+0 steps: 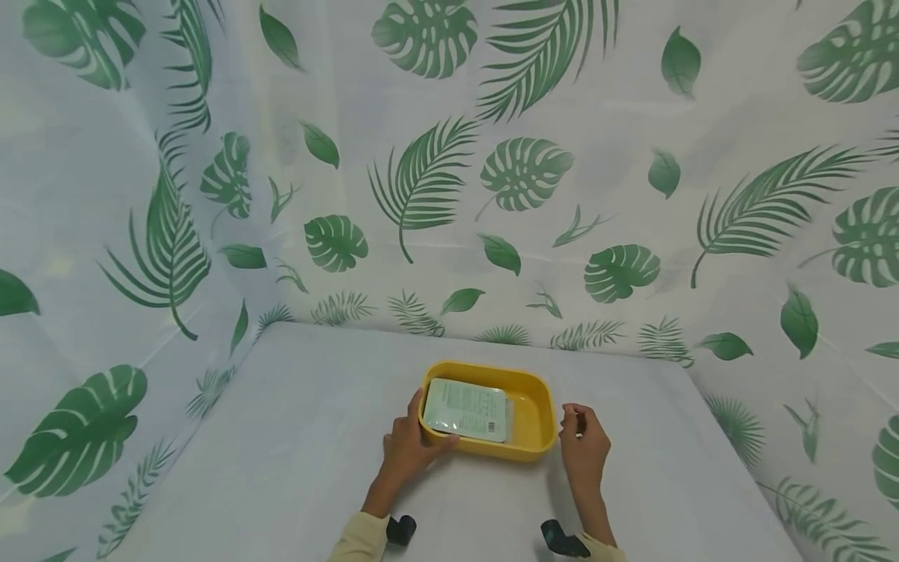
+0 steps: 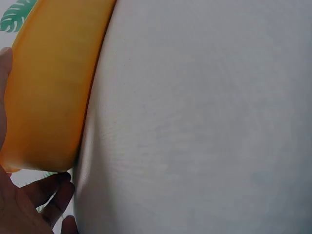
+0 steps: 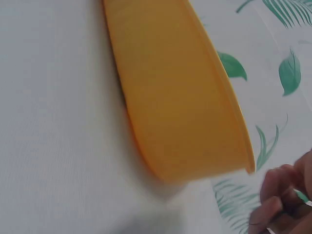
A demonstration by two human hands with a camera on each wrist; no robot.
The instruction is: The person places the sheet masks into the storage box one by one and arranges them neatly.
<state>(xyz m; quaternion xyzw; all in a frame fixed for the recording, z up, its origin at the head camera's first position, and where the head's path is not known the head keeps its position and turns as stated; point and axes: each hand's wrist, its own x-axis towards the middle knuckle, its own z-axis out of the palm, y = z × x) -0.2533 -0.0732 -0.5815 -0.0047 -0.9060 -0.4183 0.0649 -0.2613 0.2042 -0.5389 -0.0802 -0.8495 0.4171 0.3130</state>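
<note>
A yellow plastic tray (image 1: 531, 421) with rounded corners lies on the white table in the head view. Inside, toward its left, rests a flat pale green packet (image 1: 463, 409) with fine print and a barcode; a pale edge shows under its right end. My left hand (image 1: 409, 446) grips the tray's left front corner, thumb on the front rim and fingers along the left side. In the left wrist view its fingertips are low by the tray's end wall (image 2: 56, 87). My right hand (image 1: 586, 453) hovers just right of the tray, fingers loosely curled and holding nothing visible.
The white table surface (image 1: 281, 437) spreads around the tray. White sheets with green leaf prints (image 1: 449, 234) hang behind it and at both sides. Dark wrist camera mounts (image 1: 562, 538) sit by both sleeves.
</note>
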